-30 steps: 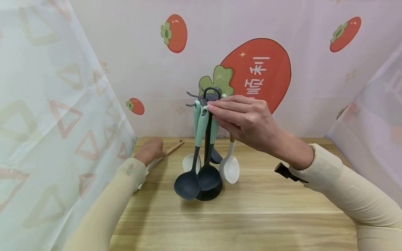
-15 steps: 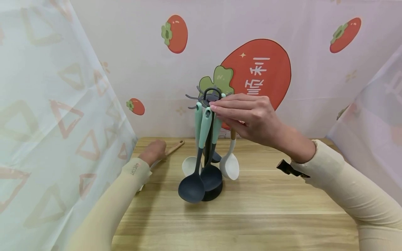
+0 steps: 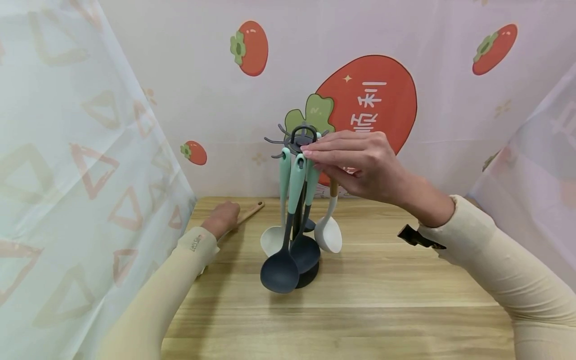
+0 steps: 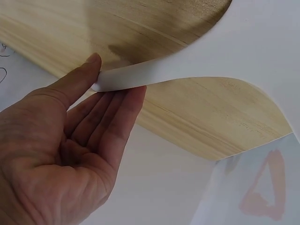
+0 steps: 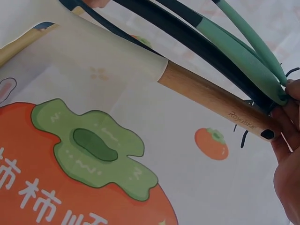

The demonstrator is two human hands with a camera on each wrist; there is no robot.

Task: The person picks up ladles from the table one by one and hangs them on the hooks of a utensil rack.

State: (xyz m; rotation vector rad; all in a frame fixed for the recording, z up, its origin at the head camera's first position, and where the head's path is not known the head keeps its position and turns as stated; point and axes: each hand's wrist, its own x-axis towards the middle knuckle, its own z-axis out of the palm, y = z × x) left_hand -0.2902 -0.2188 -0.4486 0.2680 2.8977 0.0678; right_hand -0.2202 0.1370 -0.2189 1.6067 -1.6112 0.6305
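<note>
My right hand (image 3: pixel 364 162) pinches the top of a dark utensil rack (image 3: pixel 294 145), fingertips right by its hooks. Round the rack hang two dark ladles (image 3: pixel 280 272) with mint-green handles, a pale-headed utensil (image 3: pixel 271 241) and a white ladle (image 3: pixel 330 236). The right wrist view shows that ladle's wooden handle (image 5: pixel 211 98) ending beside my fingers. At the left, my left hand (image 3: pixel 221 218) holds a white utensil with a wooden handle (image 3: pixel 250 212) low over the table. In the left wrist view, thumb and fingers pinch its white shaft (image 4: pixel 133 76); its broad head runs out of frame.
The wooden table (image 3: pixel 382 290) runs forward and right of the rack. A printed cloth (image 3: pixel 202 100) stands close behind it, and another cloth wall (image 3: pixel 112 175) rises along the left edge near my left arm. Bare hooks (image 3: pixel 273 140) stick out at the rack's left.
The rack has turned: the front ladles have swung to the right and the hooks at left have shifted. My right hand has risen slightly; the left hand has moved slightly right.
</note>
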